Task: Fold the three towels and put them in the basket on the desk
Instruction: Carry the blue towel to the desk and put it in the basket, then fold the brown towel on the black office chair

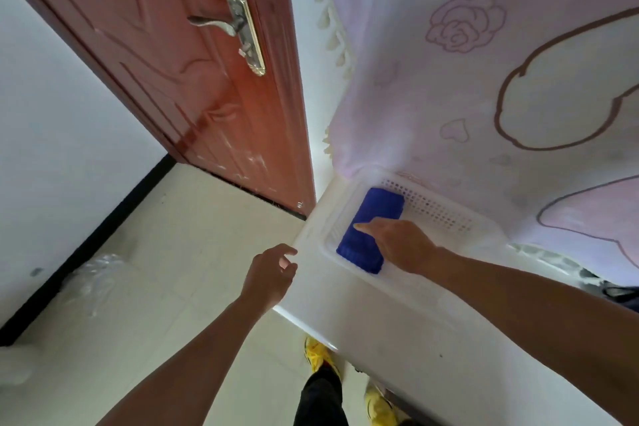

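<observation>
1 folded blue towel (375, 214) is seen lying inside the white perforated basket (434, 209), which is set on the white desk (397, 339). The right hand (403, 247) is laid on the towel's right side, about midway along its length, with the thumb (363, 227) stretched flat across the top of the cloth. The other fingers are hidden behind the back of the hand, so it cannot be told whether the towel is pinched or only pressed down. Beyond this hand, the basket's holed far wall is seen, and behind that a pink cloth (484, 79) printed with flowers and hearts is hung down to the desk. The left hand (268, 278) is held in the air to the left of the right hand, just beside the desk's left edge. Its fingers are loosely curled and nothing is held in it; no contact with the desk can be made out. Beyond and above the left hand, a red-brown door (166, 62) with a brass lever handle (224, 24) is seen. Below the left hand a pale tiled floor (193, 235) is spread, bordered by a black skirting strip (86, 245), and some crumpled clear plastic (100, 273) is lying further to its left. Beneath both forearms, 2 yellow shoes (316, 353) and black trousers (320, 398) are seen at the desk's near edge.
</observation>
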A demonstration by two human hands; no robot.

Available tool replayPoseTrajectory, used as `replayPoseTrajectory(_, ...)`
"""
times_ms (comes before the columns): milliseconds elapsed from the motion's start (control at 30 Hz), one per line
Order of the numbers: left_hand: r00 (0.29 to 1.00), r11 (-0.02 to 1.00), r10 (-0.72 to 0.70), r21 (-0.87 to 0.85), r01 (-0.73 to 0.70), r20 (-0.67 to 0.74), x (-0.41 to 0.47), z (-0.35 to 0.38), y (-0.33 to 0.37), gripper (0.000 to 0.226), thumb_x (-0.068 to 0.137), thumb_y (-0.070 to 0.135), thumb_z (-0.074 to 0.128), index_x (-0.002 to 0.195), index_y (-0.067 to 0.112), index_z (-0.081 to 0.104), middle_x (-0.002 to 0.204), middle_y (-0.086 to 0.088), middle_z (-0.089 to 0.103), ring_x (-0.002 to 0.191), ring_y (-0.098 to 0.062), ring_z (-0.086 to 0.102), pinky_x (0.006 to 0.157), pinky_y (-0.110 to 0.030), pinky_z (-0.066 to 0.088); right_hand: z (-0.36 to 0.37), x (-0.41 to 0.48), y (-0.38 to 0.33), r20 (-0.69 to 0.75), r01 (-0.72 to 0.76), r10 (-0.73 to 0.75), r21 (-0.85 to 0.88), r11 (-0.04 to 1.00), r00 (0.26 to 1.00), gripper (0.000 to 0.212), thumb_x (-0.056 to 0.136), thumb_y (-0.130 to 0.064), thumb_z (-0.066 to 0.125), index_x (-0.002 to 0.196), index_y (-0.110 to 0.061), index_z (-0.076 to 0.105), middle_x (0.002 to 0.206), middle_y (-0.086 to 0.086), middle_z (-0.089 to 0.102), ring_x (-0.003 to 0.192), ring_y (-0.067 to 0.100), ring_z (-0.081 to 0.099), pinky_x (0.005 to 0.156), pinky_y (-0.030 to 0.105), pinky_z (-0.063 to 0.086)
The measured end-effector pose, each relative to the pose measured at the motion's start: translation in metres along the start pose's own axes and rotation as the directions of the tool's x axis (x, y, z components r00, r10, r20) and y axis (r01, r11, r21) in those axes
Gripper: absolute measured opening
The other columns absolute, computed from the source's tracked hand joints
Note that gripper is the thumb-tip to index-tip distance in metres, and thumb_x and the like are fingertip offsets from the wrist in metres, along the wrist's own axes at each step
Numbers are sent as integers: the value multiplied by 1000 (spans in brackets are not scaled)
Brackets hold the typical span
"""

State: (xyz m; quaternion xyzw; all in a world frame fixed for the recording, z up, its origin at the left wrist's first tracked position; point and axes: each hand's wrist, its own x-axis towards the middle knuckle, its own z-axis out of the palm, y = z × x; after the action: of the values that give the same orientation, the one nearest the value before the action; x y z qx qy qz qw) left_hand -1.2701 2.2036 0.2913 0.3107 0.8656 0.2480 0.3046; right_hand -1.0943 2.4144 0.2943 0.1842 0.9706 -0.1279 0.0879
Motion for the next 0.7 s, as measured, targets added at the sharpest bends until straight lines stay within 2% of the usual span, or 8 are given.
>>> replayPoseTrajectory(67,994,996,-81,-30,79,-77,-28,-3,-8,19,86,17,60,102,24,67,83,2,68,79,-18,63,69,-25,49,-17,1,-2,-121,-12,21,76,997,992,40,98,-10,45,137,-17,53,117,3,67,91,26,66,69,29,45)
replayPoseTrajectory(133,983,992,-128,-33,125,-132,-55,-4,-15,19,86,18,61,103,22,68,84,2,68,80,-16,63,71,-24,46,-25,4,-13,-185,39,-16,122,992,983,24,94,-9,51,111,-13,67,94,5,69,75,29,66,62,32,44)
replayPoseTrajectory(200,965,980,-197,-44,193,-175,-106,-3,-32,19,86,20,62,103,20,69,86,1,70,84,-17,65,76,-24,48,-23,-5,-50,-155,163,-149,76,984,977,15,94,-13,50,93,-10,64,82,5,63,68,30,61,56,34,40)
replayPoseTrajectory(333,918,948,-317,-56,313,-236,-201,-12,-75,19,86,24,62,104,22,68,85,3,68,90,-20,67,82,-31,53,-7,-22,-148,-37,370,-369,53,927,929,26,97,-25,43,109,-16,64,103,3,67,88,28,64,74,38,48)
replayPoseTrajectory(367,874,920,-391,-94,381,-288,-247,-21,-96,20,87,25,62,105,22,68,88,2,69,91,-20,66,82,-31,53,2,-28,-197,-2,476,-477,47,878,879,27,97,-26,43,110,-18,64,106,2,67,91,29,65,78,38,49)
replayPoseTrajectory(433,848,907,-415,-72,416,-330,-274,-29,-110,21,87,25,62,108,21,68,91,0,70,93,-21,65,82,-31,52,15,-36,-230,22,536,-536,30,844,844,27,95,-27,44,111,-19,64,108,2,67,95,30,64,80,36,49)
replayPoseTrajectory(567,632,775,-615,-214,595,-471,-422,-42,-181,23,86,26,63,108,22,67,87,1,71,92,-23,65,79,-31,51,48,-83,-387,136,796,-789,0,605,600,28,97,-31,42,111,-18,63,109,5,65,98,31,62,79,35,46)
replayPoseTrajectory(700,447,644,-741,-340,685,-501,-555,-29,-244,24,86,27,61,109,22,66,92,-1,72,94,-23,64,75,-29,48,89,-141,-524,210,912,-891,-6,410,402,28,97,-32,38,107,-17,59,105,7,64,95,32,60,76,35,44)
